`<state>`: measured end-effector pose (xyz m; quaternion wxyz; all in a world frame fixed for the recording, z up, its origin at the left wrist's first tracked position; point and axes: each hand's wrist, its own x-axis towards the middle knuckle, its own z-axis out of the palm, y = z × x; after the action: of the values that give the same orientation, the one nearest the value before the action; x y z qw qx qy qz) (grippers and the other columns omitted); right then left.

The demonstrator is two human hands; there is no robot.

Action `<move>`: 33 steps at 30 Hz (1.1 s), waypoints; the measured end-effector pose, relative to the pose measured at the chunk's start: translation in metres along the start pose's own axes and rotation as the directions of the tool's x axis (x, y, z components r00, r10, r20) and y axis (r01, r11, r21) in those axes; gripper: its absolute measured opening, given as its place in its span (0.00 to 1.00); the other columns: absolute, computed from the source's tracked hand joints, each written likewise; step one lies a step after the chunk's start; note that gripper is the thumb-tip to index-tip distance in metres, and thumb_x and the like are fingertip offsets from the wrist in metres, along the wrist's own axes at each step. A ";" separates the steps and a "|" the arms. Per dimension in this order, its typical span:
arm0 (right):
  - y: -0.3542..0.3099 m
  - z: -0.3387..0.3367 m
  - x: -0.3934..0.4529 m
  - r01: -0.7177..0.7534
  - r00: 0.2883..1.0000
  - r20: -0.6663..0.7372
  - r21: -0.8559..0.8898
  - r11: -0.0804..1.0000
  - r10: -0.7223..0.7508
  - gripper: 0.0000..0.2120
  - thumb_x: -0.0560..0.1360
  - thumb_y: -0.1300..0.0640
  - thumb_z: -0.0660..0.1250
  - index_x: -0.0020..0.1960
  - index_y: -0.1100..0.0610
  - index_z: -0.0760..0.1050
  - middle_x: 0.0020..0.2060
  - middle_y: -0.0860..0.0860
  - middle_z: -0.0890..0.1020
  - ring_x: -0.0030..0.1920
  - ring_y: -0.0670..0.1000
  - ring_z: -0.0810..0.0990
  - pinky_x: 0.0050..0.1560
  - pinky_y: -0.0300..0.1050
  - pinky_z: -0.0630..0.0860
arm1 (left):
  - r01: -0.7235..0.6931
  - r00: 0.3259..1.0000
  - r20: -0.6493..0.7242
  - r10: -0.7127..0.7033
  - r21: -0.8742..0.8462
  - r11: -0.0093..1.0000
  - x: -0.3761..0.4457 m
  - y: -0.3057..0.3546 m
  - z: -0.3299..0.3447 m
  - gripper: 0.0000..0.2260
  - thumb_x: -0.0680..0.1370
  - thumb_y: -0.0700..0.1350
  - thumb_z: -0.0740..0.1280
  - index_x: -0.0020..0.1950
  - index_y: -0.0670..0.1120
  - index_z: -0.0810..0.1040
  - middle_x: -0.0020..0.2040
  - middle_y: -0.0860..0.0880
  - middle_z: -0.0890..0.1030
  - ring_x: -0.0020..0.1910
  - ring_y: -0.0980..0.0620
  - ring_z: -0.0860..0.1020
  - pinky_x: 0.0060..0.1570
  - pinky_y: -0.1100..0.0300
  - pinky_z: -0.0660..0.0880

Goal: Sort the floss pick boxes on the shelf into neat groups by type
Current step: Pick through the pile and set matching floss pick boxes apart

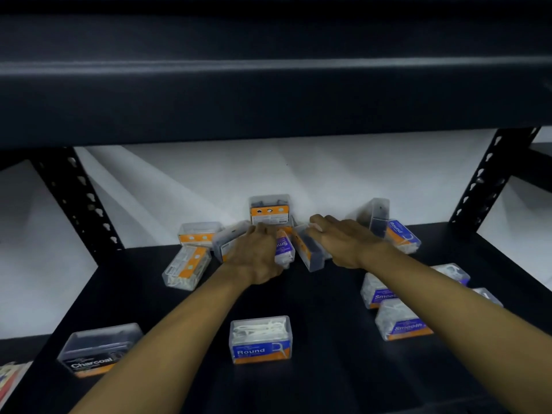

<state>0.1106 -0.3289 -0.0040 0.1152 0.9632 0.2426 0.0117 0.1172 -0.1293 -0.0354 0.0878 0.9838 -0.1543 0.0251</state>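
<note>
Both hands dig into the jumbled floss pick boxes at centre frame, near the back of the shelf (313, 383).

The left hand (254, 252) curls round a purple Smooth box (283, 249), likely to pull it free; the right hand (337, 237) lies on a tilted charcoal box (310, 252), fingers fairly straight, though grasp or mere press is hard to tell. An orange-backed box (270, 210) leans on the white wall, blocking reach behind. A Round box (261, 339) and a Charcoal box (98, 351) sit apart along the bottom; dark shelf between them offers room for groups.

Clear floss pick boxes (260, 339) lie scattered, some tilted, across the dark shelf (328, 369).
</note>
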 end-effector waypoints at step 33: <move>0.014 -0.026 -0.004 0.126 0.988 -0.102 0.065 0.990 -0.119 0.23 0.73 0.61 0.66 0.67 0.52 0.69 0.68 0.50 0.71 0.68 0.52 0.68 0.64 0.51 0.70 | 0.243 0.840 0.178 -0.512 -0.968 0.063 -0.052 -0.033 -0.037 0.08 0.76 0.44 0.65 0.52 0.46 0.82 0.44 0.47 0.87 0.41 0.49 0.86 0.46 0.50 0.81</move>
<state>0.1116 -0.3373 0.0249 0.0692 0.9483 0.3068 0.0430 0.0769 -0.0765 -0.0085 0.7084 0.6919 0.1396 0.0021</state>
